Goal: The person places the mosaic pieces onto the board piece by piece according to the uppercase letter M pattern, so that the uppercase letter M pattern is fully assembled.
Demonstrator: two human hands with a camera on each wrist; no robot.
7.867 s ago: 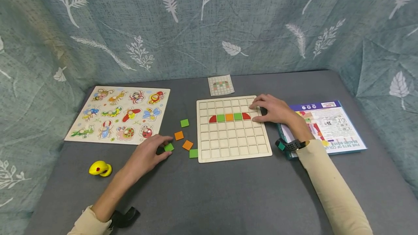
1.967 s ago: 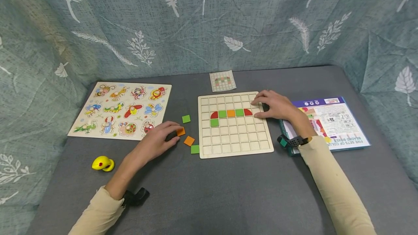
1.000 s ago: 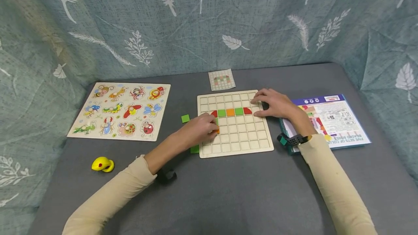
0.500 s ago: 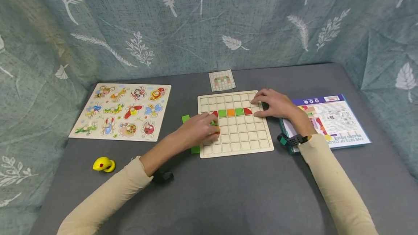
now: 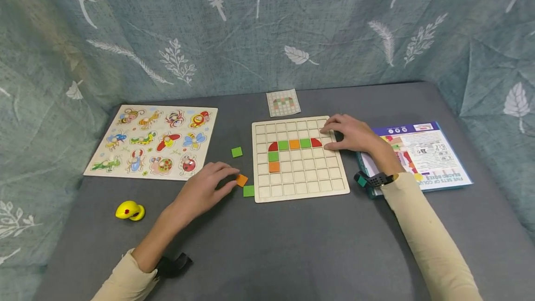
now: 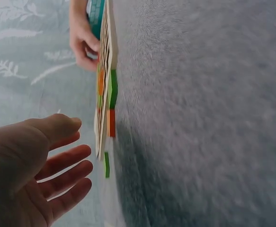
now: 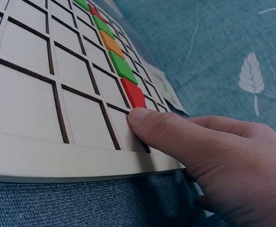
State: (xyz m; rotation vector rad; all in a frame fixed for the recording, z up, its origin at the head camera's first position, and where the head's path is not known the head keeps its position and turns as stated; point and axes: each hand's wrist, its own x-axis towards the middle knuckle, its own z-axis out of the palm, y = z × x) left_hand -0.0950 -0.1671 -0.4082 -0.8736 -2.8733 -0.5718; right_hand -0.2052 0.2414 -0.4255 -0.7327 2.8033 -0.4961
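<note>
A: Where is the grid board (image 5: 302, 178), and how is it turned?

B: It lies flat near the middle of the table (image 5: 313, 240), its far edge almost parallel with the table's far edge. It looks nearly square, so I cannot tell its long axis. The row of 5 tiles (image 5: 294, 144) on it runs from left to right, and the 2 red end tiles (image 5: 316, 142) have their rounded sides outward. From the left red one, 1 green tile (image 5: 273, 156) and 1 orange tile (image 5: 274, 166) continue toward the near edge.

A: And the hands?

B: The left hand (image 5: 205, 187) has its fingers apart and loosely bent, just beside the loose orange tile (image 5: 242, 180), which lies askew. Whether they touch, I cannot tell. The right hand (image 5: 351, 134) rests on the board's right edge, near its far right corner, with the thumb extended.

A: What is around them?

B: The table surface is grey. Behind its far edge hangs a blue-green curtain (image 5: 234, 55) with white leaves. An insect puzzle (image 5: 125, 171) lies near the far left corner.

A: Is some writing readable?

B: On the booklet (image 5: 434, 157) near the table's right edge, I read "SETS OF", upside down. The smaller print is too small.
</note>
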